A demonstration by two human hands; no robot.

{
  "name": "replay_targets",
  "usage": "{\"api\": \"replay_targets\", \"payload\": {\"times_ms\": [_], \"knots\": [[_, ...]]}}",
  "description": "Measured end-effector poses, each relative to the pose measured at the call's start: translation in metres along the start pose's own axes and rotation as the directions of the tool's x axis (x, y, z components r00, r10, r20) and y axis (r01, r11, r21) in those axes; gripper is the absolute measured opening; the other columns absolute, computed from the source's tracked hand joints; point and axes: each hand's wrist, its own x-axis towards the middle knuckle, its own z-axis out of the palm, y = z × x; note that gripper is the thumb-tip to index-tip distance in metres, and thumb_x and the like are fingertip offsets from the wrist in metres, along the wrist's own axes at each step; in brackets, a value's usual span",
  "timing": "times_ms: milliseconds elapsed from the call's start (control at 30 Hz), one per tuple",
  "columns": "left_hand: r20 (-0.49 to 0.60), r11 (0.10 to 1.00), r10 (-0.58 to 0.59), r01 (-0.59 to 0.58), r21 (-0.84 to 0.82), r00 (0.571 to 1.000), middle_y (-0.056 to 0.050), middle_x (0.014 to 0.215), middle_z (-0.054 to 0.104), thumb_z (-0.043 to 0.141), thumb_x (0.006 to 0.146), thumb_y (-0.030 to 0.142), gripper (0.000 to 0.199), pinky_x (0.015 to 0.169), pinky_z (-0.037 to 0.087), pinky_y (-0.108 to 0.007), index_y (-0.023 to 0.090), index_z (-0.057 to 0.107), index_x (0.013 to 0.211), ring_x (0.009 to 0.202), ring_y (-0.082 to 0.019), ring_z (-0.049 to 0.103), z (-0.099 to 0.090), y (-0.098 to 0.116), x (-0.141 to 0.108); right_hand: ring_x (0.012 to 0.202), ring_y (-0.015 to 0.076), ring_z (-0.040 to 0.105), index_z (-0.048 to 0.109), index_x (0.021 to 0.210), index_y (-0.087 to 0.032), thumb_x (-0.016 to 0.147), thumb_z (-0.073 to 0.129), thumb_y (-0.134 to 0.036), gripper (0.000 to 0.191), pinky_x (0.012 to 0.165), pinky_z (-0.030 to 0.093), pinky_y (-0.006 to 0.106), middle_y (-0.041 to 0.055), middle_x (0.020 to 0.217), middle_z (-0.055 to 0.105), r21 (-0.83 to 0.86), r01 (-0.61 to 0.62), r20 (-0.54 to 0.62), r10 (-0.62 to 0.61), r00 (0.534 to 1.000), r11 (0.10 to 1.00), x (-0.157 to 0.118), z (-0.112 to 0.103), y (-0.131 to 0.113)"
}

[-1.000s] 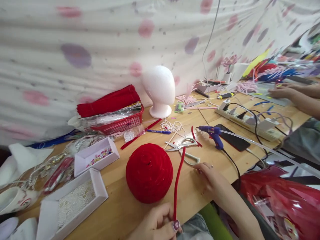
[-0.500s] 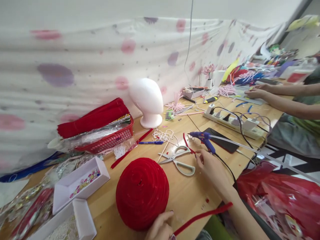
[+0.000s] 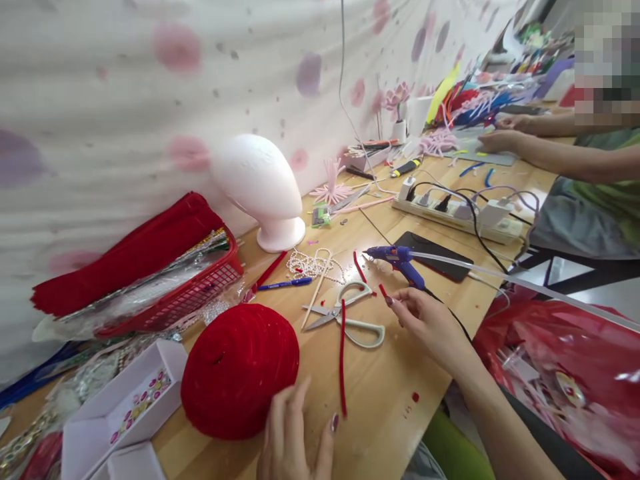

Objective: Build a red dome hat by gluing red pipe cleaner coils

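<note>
A dome wound from red fuzzy pipe cleaner stands on the table. My left hand is beside its lower right side with fingers and thumb apart, holding nothing; whether the fingertips touch the dome I cannot tell. A longer red pipe cleaner strip runs from near my left thumb up to the scissors' handles. My right hand pinches a short red pipe cleaner piece between thumb and finger. Just left of that hand lie open scissors with pale handles. Beyond it rests a blue glue gun; another red piece lies near its nozzle.
A white foam head stands at the back beside a red basket. White boxes are at left. Behind the glue gun are a black phone and a power strip with cables. A co-worker's hands work at far right.
My left hand has opened off the long red strip, which now lies toward the scissors. My right hand has lifted a short red piece. The view has shifted, and the dome sits tilted further left.
</note>
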Motion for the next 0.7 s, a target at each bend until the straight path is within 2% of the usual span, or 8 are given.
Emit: {"api": "replay_targets", "payload": {"times_ms": [67,100,167,233,300,533,633,700], "knots": [[-0.032,0.988,0.148,-0.146,0.058,0.988,-0.013,0.118,0.062,0.061,0.092,0.028,0.046,0.089,0.053,-0.039,0.024,0.051,0.137,0.11,-0.028,0.063,-0.005,0.014,0.019,0.043,0.0109,0.041,0.057,0.092,-0.021,0.089,0.049,-0.062,0.042,0.043,0.031,0.024,-0.0056,0.054,0.047,0.319,-0.076,0.174,0.021,0.985,0.945,-0.014,0.001,-0.007],[0.013,0.97,0.242,-0.243,0.027,0.97,-0.011,0.117,0.063,0.062,0.092,0.026,0.048,0.089,0.054,-0.038,0.025,0.05,0.139,0.108,-0.026,0.063,-0.008,0.023,0.03,0.039,0.0079,0.033,0.056,0.09,-0.021,0.084,0.057,-0.064,0.044,0.039,0.026,0.021,-0.0085,0.052,0.042,0.5,-0.161,0.29,0.01,0.957,0.851,-0.02,0.002,-0.012],[0.119,0.953,0.296,-0.283,-0.112,0.948,-0.008,0.115,0.065,0.063,0.092,0.025,0.049,0.088,0.055,-0.035,0.027,0.049,0.138,0.105,-0.022,0.064,-0.012,0.04,0.052,0.036,0.0031,0.02,0.054,0.085,-0.021,0.074,0.072,-0.061,0.046,0.035,0.017,0.017,-0.0127,0.048,0.034,0.718,-0.36,0.492,-0.068,0.868,0.596,-0.029,0.008,-0.022],[0.182,0.94,0.269,-0.217,-0.261,0.946,-0.007,0.119,0.064,0.066,0.089,0.023,0.052,0.09,0.055,-0.034,0.028,0.049,0.138,0.106,-0.021,0.063,-0.015,0.055,0.069,0.036,0.0007,0.013,0.054,0.084,-0.02,0.071,0.079,-0.055,0.045,0.033,0.012,0.015,-0.0145,0.046,0.032,0.753,-0.509,0.614,-0.165,0.772,0.416,-0.034,0.015,-0.03],[0.208,0.913,0.245,-0.154,-0.377,0.947,-0.004,0.121,0.064,0.068,0.088,0.021,0.052,0.092,0.054,-0.032,0.03,0.052,0.136,0.106,-0.019,0.063,-0.016,0.063,0.077,0.034,-0.0004,0.012,0.055,0.086,-0.019,0.072,0.081,-0.051,0.043,0.031,0.011,0.014,-0.0145,0.045,0.035,0.73,-0.602,0.678,-0.232,0.697,0.323,-0.037,0.021,-0.035],[0.236,0.856,0.125,0.015,-0.516,0.964,-0.002,0.107,0.067,0.071,0.087,0.021,0.038,0.086,0.055,-0.022,0.029,0.064,0.124,0.094,-0.013,0.064,-0.028,0.056,0.077,0.033,-0.0009,0.016,0.056,0.085,-0.019,0.076,0.082,-0.042,0.036,0.03,0.015,0.011,-0.0133,0.046,0.041,0.629,-0.727,0.768,-0.368,0.525,0.276,-0.04,0.033,-0.042],[0.164,0.87,0.175,-0.075,-0.487,0.971,-0.002,0.107,0.066,0.07,0.086,0.016,0.04,0.085,0.055,-0.02,0.026,0.064,0.124,0.094,-0.012,0.064,-0.035,0.053,0.078,0.032,-0.0001,0.018,0.057,0.084,-0.019,0.078,0.08,-0.042,0.033,0.03,0.017,0.011,-0.0132,0.045,0.041,0.635,-0.72,0.76,-0.395,0.517,0.279,-0.04,0.039,-0.048],[0.096,0.883,0.236,-0.172,-0.436,0.967,-0.001,0.106,0.067,0.07,0.085,0.013,0.042,0.085,0.054,-0.019,0.022,0.063,0.125,0.093,-0.011,0.064,-0.039,0.053,0.079,0.031,0.0013,0.023,0.057,0.081,-0.018,0.082,0.074,-0.044,0.03,0.03,0.021,0.013,-0.0118,0.044,0.042,0.685,-0.67,0.721,-0.395,0.569,0.286,-0.038,0.044,-0.051]]}}
